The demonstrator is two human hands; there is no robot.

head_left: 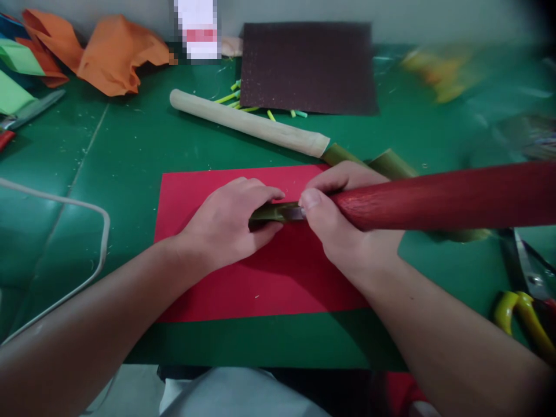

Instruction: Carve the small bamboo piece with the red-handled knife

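My left hand is curled round a short green bamboo piece, thumb below and fingers above it. My right hand grips a tool with a long, thick red handle, which runs out past the right edge. A short metal part of this tool shows by my right thumb and touches the bamboo's right end. Whether it is a blade is hard to make out. Both hands are over a red sheet. My right palm hides part of the tool.
A pale stick and a dark brown sheet lie beyond my hands, with green strips nearby. Yellow-handled scissors are at right. A white cable, another pair of scissors and orange paper are at left.
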